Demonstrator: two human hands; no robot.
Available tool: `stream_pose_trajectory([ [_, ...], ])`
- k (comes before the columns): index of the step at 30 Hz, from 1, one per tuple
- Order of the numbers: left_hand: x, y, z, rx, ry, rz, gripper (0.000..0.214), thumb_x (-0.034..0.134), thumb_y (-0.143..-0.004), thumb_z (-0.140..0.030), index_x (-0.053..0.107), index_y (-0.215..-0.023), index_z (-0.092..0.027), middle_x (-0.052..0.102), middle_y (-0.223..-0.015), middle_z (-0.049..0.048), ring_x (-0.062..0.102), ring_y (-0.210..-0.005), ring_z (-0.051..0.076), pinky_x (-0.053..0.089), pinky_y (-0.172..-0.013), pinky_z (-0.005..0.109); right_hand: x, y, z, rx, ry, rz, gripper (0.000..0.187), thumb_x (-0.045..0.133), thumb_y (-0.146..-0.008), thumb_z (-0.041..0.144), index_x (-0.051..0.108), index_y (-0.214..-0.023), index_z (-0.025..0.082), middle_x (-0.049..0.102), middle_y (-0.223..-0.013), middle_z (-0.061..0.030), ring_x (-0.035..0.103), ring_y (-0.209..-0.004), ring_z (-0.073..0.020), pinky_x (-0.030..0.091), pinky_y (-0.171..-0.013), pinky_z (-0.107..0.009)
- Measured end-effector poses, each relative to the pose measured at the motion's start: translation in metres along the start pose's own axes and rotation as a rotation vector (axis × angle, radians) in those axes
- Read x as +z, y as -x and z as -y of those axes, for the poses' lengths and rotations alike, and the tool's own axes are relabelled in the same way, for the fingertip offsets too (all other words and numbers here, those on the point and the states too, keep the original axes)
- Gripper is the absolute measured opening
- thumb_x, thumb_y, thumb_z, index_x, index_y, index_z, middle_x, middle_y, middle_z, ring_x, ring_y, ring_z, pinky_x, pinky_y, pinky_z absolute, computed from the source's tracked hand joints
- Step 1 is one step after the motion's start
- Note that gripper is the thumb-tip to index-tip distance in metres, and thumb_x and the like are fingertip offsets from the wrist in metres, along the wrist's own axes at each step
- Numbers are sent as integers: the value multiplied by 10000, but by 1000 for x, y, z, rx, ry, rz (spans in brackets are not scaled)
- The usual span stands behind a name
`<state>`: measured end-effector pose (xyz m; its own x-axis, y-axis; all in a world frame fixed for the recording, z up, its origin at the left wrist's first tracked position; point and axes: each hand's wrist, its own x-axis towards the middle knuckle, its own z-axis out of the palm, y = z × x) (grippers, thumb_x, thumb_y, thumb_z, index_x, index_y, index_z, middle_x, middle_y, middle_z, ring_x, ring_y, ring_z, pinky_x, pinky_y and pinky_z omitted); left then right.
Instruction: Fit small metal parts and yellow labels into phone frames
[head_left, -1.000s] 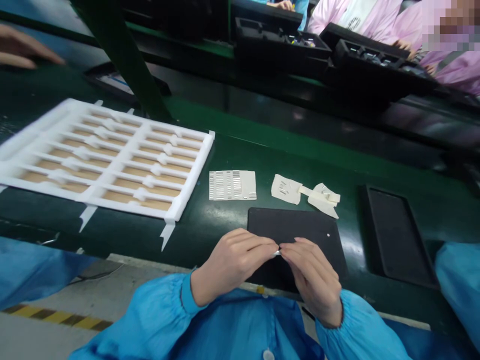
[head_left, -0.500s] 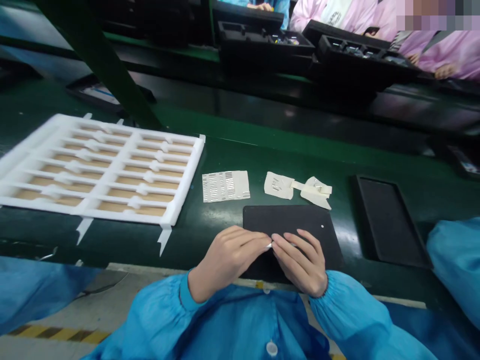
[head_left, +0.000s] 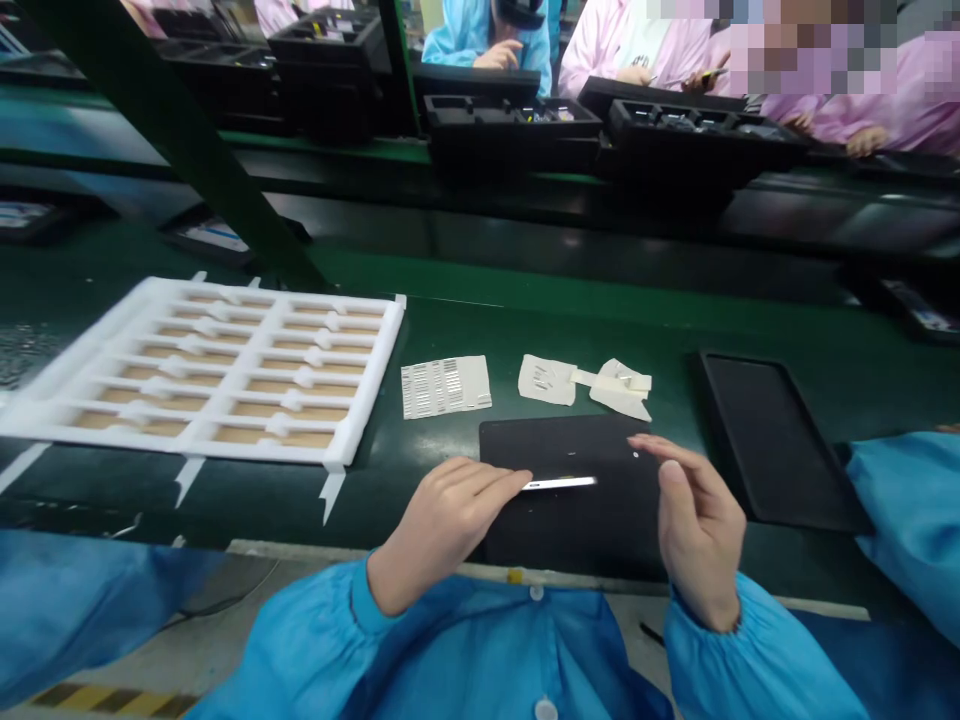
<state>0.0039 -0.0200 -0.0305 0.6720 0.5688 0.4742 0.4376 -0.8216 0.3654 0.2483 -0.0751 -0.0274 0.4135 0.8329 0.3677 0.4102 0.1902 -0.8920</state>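
Note:
A slim white bar-shaped piece (head_left: 562, 484) with a small dark slot juts rightward from the fingertips of my left hand (head_left: 450, 515), which is closed on its left end. The piece is over a black mat (head_left: 517, 545), and its hidden end is covered by my fingers. My right hand (head_left: 701, 525) is open at the mat's right edge, thumb raised and fingers stretched forward, with nothing visible in it. Close by its fingertips is a tiny white dot (head_left: 636, 455). Beyond the mat lie a sheet with rows of small metallic strips (head_left: 445, 388) and pale paper pieces (head_left: 547, 380) bearing small slivers.
A white foam tray (head_left: 367, 380) with long slots stands at left. On the right is a black shallow tray (head_left: 780, 435), beside a co-worker's blue sleeve (head_left: 900, 490). A green slanted post (head_left: 172, 140) rises at left; black bins (head_left: 510, 125) and other people are across the line.
My right hand has let go of the white piece and moved right, opening. My left hand still holds the piece, now exposed. The view has tilted up slightly.

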Motion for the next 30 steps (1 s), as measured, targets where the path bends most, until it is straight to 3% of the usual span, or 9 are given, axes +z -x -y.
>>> stream_pose_trajectory([
  [6, -18, 10, -2, 7, 69, 26, 281, 514, -929, -23, 630, -1159, -136, 742, -1043, 61, 706, -901, 192, 533, -731, 325, -1, -4, -20, 54, 25, 100, 63, 644, -900, 272, 695, -915, 238, 727, -926, -20, 681, -905, -184, 544, -829, -322],
  [10, -32, 23, -5, -7, 102, 25, 306, 540, -903, 0, 630, -1172, -116, 734, -1054, 89, 697, -935, 189, 527, -753, 310, 8, -16, -43, 25, 184, 393, 91, 638, -902, 297, 688, -955, 242, 686, -985, -40, 645, -923, -202, 528, -812, -354],
  [13, -29, 24, -4, -12, 79, 28, 296, 559, -896, -2, 636, -1160, -112, 735, -1046, 91, 696, -925, 192, 527, -748, 313, 15, -24, -53, 20, 316, 551, 98, 618, -913, 296, 686, -971, 256, 644, -985, -43, 615, -910, -210, 509, -779, -364],
  [17, -18, 17, -3, -30, 49, 1, 292, 584, -895, -9, 640, -1157, -124, 736, -1055, 80, 693, -925, 188, 523, -756, 318, 21, -29, -52, 15, 366, 610, 75, 598, -920, 244, 667, -890, 237, 612, -918, -35, 588, -897, -205, 482, -812, -366],
  [20, -13, 11, -1, -46, 50, 1, 291, 574, -905, -16, 638, -1163, -136, 736, -1062, 71, 694, -928, 186, 521, -767, 323, 22, -29, -49, 47, 310, 599, 99, 573, -931, 237, 647, -866, 225, 625, -921, -36, 589, -893, -200, 474, -817, -360],
  [23, -9, 7, 0, -55, 48, -13, 278, 569, -916, -32, 634, -1162, -142, 739, -1064, 64, 697, -927, 189, 523, -764, 328, 18, -26, -41, 163, 167, 474, 111, 592, -925, 299, 643, -863, 223, 660, -885, -30, 615, -839, -188, 493, -761, -335],
  [26, -6, 4, 2, -54, 42, -30, 276, 565, -920, -36, 627, -1164, -150, 743, -1063, 52, 700, -926, 188, 525, -754, 326, 12, -23, -28, 278, 5, 325, 145, 664, -878, 353, 678, -958, 233, 687, -842, -20, 634, -764, -171, 519, -712, -313],
  [30, -2, 5, 5, -58, 36, -32, 266, 553, -929, -44, 629, -1158, -155, 745, -1058, 46, 705, -920, 190, 531, -750, 329, 9, -21, -9, 343, -85, 248, 208, 654, -891, 351, 714, -1068, 259, 685, -863, -17, 620, -749, -139, 526, -714, -283],
])
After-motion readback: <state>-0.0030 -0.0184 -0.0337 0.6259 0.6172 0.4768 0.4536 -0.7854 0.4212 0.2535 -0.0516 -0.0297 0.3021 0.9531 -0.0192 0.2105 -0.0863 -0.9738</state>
